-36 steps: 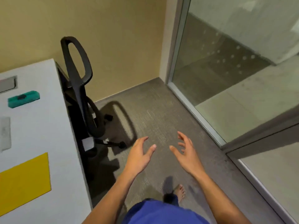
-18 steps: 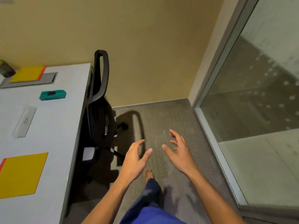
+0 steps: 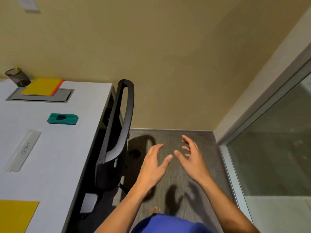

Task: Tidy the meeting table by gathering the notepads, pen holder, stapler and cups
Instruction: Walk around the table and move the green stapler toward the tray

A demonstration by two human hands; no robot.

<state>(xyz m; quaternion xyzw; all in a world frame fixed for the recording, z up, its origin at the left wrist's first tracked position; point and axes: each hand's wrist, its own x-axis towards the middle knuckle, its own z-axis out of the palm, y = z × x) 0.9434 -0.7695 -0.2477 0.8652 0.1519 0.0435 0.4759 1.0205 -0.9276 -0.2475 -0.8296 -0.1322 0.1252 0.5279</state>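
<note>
The white meeting table (image 3: pixel 50 157) fills the left of the view. A teal stapler (image 3: pixel 62 118) lies on it. Further back a yellow notepad with an orange edge (image 3: pixel 42 87) rests over a grey hatch, beside a black mesh pen holder (image 3: pixel 17 77). Another yellow notepad (image 3: pixel 15 214) lies at the near left edge. My left hand (image 3: pixel 154 163) and my right hand (image 3: pixel 191 157) hover empty over the carpet to the right of the table, fingers spread and relaxed. No cups are in view.
A black office chair (image 3: pixel 116 135) stands pushed against the table's right side. A clear plastic ruler (image 3: pixel 22 150) lies on the table. A glass wall (image 3: pixel 272 148) runs along the right, a beige wall (image 3: pixel 168 64) ahead, grey carpet (image 3: pixel 168 190) between.
The view has swung left and up, bringing more of the table, the far notepad and the pen holder into sight. Both hands stay empty in front of me.
</note>
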